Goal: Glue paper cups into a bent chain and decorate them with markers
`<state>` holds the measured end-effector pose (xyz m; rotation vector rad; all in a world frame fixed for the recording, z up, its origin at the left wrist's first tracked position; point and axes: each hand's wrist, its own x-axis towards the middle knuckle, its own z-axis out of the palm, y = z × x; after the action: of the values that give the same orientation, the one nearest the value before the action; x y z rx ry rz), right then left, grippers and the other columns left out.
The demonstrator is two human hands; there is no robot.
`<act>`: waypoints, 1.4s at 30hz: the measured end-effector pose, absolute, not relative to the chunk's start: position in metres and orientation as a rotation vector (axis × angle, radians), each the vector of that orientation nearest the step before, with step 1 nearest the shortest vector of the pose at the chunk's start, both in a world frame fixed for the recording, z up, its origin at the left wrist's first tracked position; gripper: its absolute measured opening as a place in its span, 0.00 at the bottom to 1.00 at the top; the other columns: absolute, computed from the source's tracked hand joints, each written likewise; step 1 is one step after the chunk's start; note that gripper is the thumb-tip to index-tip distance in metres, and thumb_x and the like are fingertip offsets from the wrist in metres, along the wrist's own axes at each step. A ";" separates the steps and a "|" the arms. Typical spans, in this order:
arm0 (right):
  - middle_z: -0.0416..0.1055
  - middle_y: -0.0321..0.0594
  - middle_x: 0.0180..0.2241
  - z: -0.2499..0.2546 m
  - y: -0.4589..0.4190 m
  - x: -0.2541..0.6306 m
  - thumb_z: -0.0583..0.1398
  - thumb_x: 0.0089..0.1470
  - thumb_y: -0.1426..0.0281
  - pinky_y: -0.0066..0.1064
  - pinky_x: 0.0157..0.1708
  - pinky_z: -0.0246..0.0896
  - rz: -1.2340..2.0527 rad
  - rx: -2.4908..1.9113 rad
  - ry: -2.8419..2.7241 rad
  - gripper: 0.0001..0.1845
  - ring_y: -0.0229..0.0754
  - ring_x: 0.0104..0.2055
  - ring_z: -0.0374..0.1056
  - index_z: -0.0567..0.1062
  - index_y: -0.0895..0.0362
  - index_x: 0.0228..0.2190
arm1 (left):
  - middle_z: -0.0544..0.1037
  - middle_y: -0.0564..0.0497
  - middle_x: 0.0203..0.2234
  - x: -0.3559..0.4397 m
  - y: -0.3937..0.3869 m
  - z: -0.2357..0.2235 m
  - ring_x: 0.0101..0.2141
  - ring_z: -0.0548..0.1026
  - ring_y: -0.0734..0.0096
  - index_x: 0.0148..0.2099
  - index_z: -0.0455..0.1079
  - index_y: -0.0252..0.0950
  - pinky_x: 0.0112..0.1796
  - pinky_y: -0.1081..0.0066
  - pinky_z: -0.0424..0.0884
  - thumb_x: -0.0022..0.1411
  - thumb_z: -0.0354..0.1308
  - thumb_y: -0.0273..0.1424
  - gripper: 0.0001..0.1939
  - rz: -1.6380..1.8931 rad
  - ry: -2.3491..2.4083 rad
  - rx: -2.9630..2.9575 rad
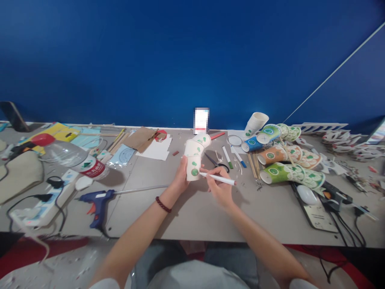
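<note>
Several white paper cups (193, 151) with green leaf prints are joined end to end in a bent chain. My left hand (181, 176) is closed around the near cup from its left side. A white marker pen (221, 178) with a reddish end is pinched in my right hand (221, 188), its tip at the green round mark on the near cup. Whether the tip touches the cup I cannot tell. Just behind my right hand lie dark-handled scissors (221, 165), with a green-capped marker (227, 157) and a blue-capped marker (238, 156) beyond them.
A blue glue gun (98, 204) and a power strip (52, 200) lie left, near a water bottle (75, 156). Coloured cup chains in orange (288, 155) and green (291, 175) lie right, near a cup stack (255, 123). A phone (201, 120) stands against the blue wall.
</note>
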<state>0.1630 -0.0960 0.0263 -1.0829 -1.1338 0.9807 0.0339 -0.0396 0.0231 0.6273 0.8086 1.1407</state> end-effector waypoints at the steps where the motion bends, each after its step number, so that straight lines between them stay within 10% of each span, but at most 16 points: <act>1: 0.71 0.37 0.24 0.026 -0.096 0.163 0.62 0.51 0.65 0.27 0.20 0.63 0.977 -1.081 -1.136 0.09 0.54 0.45 0.75 0.66 0.53 0.27 | 0.80 0.41 0.28 0.034 -0.040 0.023 0.26 0.78 0.63 0.43 0.73 0.27 0.28 0.68 0.71 0.54 0.50 0.61 0.38 1.145 0.813 0.627; 42: 0.68 0.36 0.22 0.025 -0.097 0.162 0.61 0.51 0.67 0.26 0.19 0.60 0.990 -1.097 -1.196 0.08 0.55 0.48 0.73 0.66 0.53 0.25 | 0.79 0.40 0.36 0.037 -0.039 0.021 0.32 0.79 0.61 0.47 0.69 0.30 0.26 0.68 0.73 0.54 0.53 0.58 0.35 1.215 0.848 0.599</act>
<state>0.1619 -0.0972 0.0249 -1.0973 -1.1961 0.9902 0.0367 -0.0389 0.0206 0.5989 0.8476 1.2150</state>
